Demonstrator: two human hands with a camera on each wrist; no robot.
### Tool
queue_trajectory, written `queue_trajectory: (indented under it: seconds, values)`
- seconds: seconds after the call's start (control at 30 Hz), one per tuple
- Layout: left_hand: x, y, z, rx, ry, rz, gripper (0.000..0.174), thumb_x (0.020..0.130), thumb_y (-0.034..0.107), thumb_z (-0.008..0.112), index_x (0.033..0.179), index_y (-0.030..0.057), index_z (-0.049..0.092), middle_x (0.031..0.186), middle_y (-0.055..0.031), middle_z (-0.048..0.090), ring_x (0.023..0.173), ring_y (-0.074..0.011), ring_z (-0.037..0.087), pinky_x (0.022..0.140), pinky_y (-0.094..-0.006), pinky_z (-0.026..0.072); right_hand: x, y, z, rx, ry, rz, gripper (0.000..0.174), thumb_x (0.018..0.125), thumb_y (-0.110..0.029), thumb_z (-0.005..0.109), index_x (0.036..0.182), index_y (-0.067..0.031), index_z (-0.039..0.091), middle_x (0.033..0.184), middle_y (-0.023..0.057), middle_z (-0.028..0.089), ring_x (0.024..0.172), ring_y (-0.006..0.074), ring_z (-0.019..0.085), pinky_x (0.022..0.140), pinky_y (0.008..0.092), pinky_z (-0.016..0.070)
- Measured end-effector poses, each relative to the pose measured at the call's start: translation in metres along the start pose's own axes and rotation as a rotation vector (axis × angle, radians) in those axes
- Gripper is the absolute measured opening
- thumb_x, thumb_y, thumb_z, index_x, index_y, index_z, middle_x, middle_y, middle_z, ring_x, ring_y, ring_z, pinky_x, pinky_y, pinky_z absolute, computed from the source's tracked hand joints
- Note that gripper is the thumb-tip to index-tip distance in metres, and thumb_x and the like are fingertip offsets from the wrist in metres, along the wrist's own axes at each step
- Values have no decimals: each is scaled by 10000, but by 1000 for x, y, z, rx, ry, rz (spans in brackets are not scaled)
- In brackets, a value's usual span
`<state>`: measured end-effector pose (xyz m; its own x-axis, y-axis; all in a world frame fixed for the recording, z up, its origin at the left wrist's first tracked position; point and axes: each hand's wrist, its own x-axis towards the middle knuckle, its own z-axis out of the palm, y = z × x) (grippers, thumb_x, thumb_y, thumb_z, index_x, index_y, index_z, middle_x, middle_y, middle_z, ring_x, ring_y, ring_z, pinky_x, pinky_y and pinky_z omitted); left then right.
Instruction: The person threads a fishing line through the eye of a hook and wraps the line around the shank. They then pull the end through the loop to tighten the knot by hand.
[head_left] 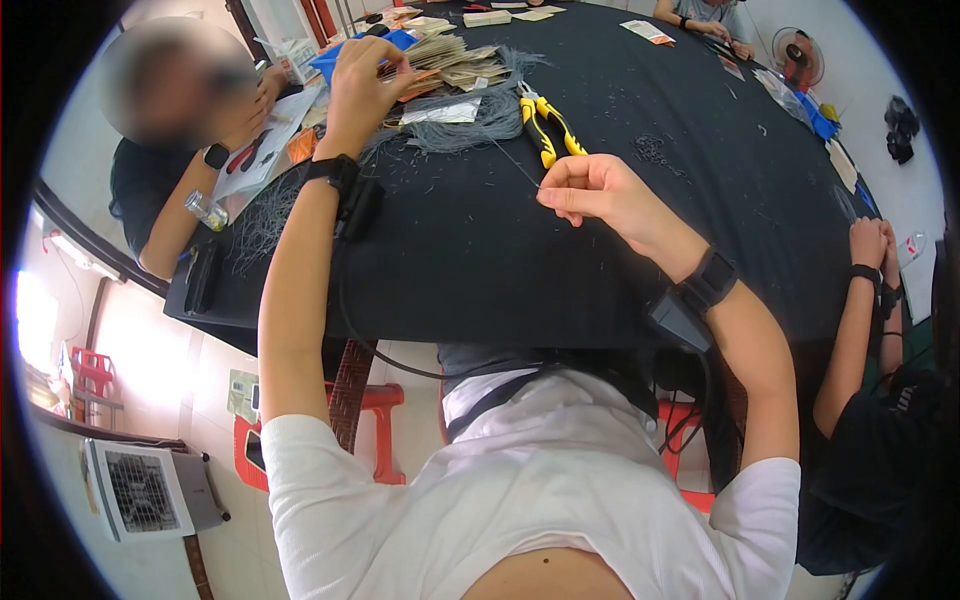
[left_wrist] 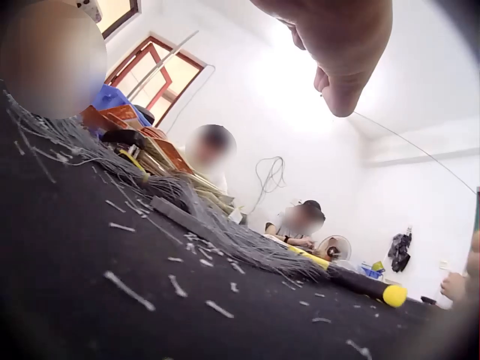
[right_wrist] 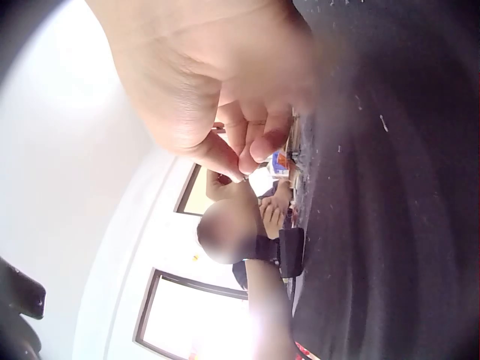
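A thin grey strand [left_wrist: 421, 150] runs taut between my two hands. My left hand [head_left: 362, 85], raised over the far left of the table, pinches one end between thumb and fingertips. Lower and to the right, my right hand [head_left: 610, 195] pinches the strand with its thumb and forefinger. Just beyond the right hand lie pliers [head_left: 546, 130] with yellow and black handles, their jaws pointing away from me. A loose bundle of grey strands [head_left: 465, 130] spreads over the cloth between the hands, with small cut bits [left_wrist: 129, 291] scattered in front of it.
Behind the bundle are stacked paper packets [head_left: 455, 62] and a blue bin [head_left: 362, 52]. Dark tangled pieces [head_left: 655, 150] lie right of the pliers. A person [head_left: 190, 160] sits at the left beside a small jar [head_left: 207, 212]; another's hands [head_left: 870, 250] rest at the right edge.
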<state>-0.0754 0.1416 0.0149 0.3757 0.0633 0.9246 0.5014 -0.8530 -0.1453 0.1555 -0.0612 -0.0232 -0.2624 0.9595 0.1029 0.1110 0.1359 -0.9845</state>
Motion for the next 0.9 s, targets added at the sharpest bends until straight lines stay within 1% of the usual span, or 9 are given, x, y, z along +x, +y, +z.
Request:
queue_trajectory:
  seconds: [0.1, 0.2, 0.3, 0.5, 0.6, 0.7, 0.8, 0.83, 0.9]
  values:
    - [-5, -12, 1, -28, 86, -35, 110, 663, 45, 661, 722, 45, 567, 757, -56, 578, 775, -254, 517, 710, -350, 417, -2, -2, 1, -9, -19, 19, 127, 796, -161, 659, 825, -42, 624, 700, -4, 589, 597, 53, 506, 568, 185, 409]
    - [-9, -25, -3, 36, 122, -48, 117, 664, 75, 665, 728, 46, 573, 759, -73, 584, 776, -268, 519, 717, -367, 416, -3, -5, 3, -20, -28, 36, 131, 794, -162, 661, 825, -40, 623, 701, -2, 591, 601, 55, 511, 564, 186, 408]
    - [-13, -34, -3, 73, 123, -119, 127, 668, 106, 665, 730, 43, 574, 760, -83, 582, 795, -279, 526, 739, -376, 417, -1, -4, 1, -14, -32, 26, 137, 793, -165, 662, 823, -37, 622, 701, 0, 591, 599, 56, 512, 558, 187, 407]
    - [-11, -32, -6, 82, 78, -154, 127, 679, 128, 660, 733, 44, 582, 769, -90, 583, 795, -279, 523, 736, -367, 414, -1, -4, 0, -8, -41, 12, 153, 794, -173, 661, 820, -28, 619, 697, 5, 589, 586, 56, 505, 552, 188, 409]
    - [-15, -37, 1, 92, 106, -137, 126, 689, 142, 658, 719, 42, 587, 741, -96, 577, 780, -272, 519, 714, -374, 415, -2, -5, -1, 2, -30, 13, 161, 790, -183, 667, 822, -31, 624, 698, 5, 593, 587, 55, 508, 553, 188, 411]
    - [-11, -23, -2, 14, 61, -244, 154, 706, 174, 669, 734, 34, 609, 692, -73, 573, 712, -212, 540, 677, -326, 433, -2, -6, 0, -45, 33, 3, 156, 780, -181, 678, 811, -33, 639, 694, 1, 600, 579, 55, 511, 544, 189, 409]
    - [-1, 0, 1, -262, -98, -536, 195, 709, 207, 685, 775, 29, 637, 685, -50, 591, 664, -125, 550, 634, -261, 432, -2, -7, 0, -199, 103, -51, 152, 764, -176, 693, 782, -29, 655, 671, 0, 604, 559, 55, 515, 526, 188, 407]
    - [1, 7, 4, -340, -159, -572, 215, 748, 213, 686, 843, 22, 658, 724, -20, 619, 656, -70, 545, 620, -208, 418, -3, -7, -1, -262, 123, -74, 153, 759, -174, 698, 770, -27, 659, 660, 0, 604, 552, 56, 516, 519, 188, 406]
    - [3, 25, 17, -647, -166, -576, 196, 778, 194, 672, 869, 21, 666, 767, -15, 632, 688, -67, 549, 640, -206, 424, -3, -6, -2, -329, 106, -58, 169, 748, -178, 709, 755, -16, 661, 636, 9, 601, 540, 59, 522, 512, 186, 409]
